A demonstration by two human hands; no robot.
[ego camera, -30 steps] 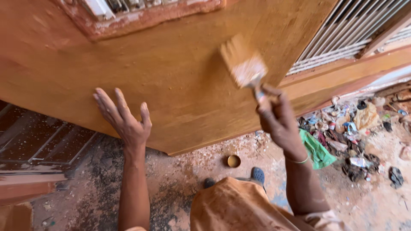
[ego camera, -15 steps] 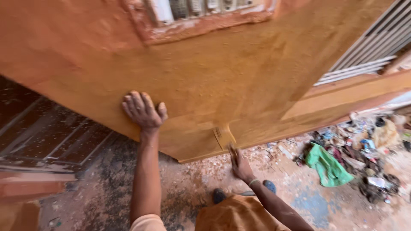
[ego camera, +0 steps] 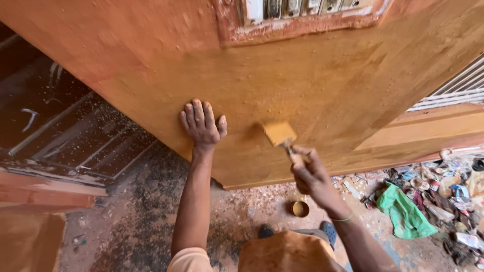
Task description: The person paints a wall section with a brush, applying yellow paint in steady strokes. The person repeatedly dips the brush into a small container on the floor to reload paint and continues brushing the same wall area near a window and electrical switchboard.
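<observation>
A large wooden door panel (ego camera: 322, 75) coated in orange-brown stain leans in front of me. My left hand (ego camera: 201, 123) lies flat on its lower part, fingers spread. My right hand (ego camera: 310, 171) grips the handle of a flat paintbrush (ego camera: 280, 133), whose stained bristles press against the panel just right of my left hand. Low on the panel the surface looks wetter and more yellow than the reddish area at the upper left.
A small round tin (ego camera: 300, 208) sits on the dusty floor near my feet. A green cloth (ego camera: 403, 211) and a pile of scraps (ego camera: 454, 191) lie at the right. Dark wooden panels (ego camera: 60, 131) lie at the left. A metal grille (ego camera: 454, 88) stands behind.
My left hand went from hovering open to resting flat on the panel. The brush swept down from the upper right to the lower edge, then up to mid-panel beside my left hand.
</observation>
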